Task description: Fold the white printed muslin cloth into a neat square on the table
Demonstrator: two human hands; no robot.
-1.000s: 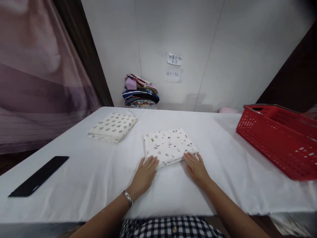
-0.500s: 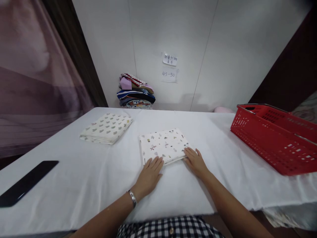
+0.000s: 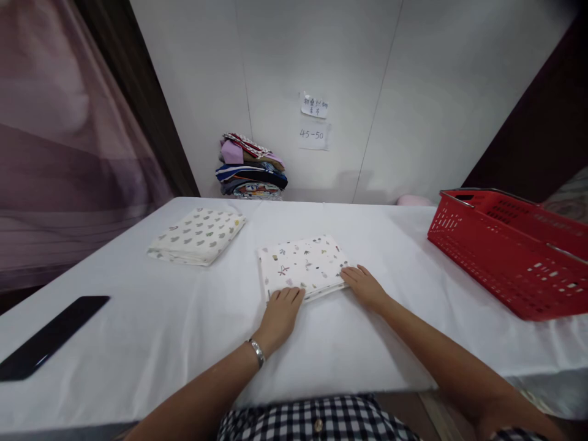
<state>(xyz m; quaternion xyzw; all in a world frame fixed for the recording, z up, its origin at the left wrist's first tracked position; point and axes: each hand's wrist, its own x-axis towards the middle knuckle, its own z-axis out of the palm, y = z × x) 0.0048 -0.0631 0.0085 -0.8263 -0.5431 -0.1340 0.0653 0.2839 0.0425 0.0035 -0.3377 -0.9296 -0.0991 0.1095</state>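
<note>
A folded white cloth [image 3: 307,264] printed with small shells and starfish lies in the middle of the table, its layered edge towards me. My left hand [image 3: 279,315] is closed on its front left edge, fingers bent over the top and thumb hidden. At the front right corner, my right hand [image 3: 365,288] grips the cloth, with fingertips on the upper layer and the underside of the grip out of sight. Farther back on the left rests a second folded white cloth [image 3: 199,236] with grey-green motifs.
A white sheet [image 3: 215,343] covers the table. On the right stands a red plastic basket [image 3: 491,263]. A flat black object [image 3: 52,337] lies at the left. Beyond the far edge rise a stack of folded fabrics [image 3: 252,168] and a wall with paper notes [image 3: 314,135].
My left fingers have gone from lying flat to bending over the cloth's front edge. My right hand has shifted slightly up at the corner. The cloth keeps its place.
</note>
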